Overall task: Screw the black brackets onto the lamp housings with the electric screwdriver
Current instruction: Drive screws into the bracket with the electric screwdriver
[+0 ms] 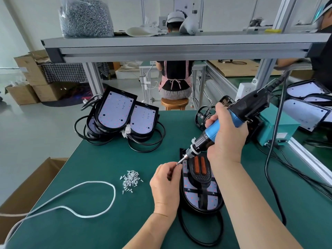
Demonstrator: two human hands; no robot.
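The right hand [227, 139] grips the blue-and-black electric screwdriver [255, 103] at centre right. The left hand [166, 184] pinches a small silver screw [177, 163] at the bit tip. The black bracket [200, 177] lies on the black oval lamp housing [212, 202] at lower centre.

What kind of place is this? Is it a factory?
Most likely a factory workshop that puts lamps together. The right hand holds an electric screwdriver over a lamp housing, more housings are stacked on the green bench, and a bag of screws sits on the shelf.

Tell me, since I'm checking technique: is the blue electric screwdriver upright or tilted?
Tilted: the right hand grips the blue electric screwdriver slanting, bit low at a screw the left hand pinches.
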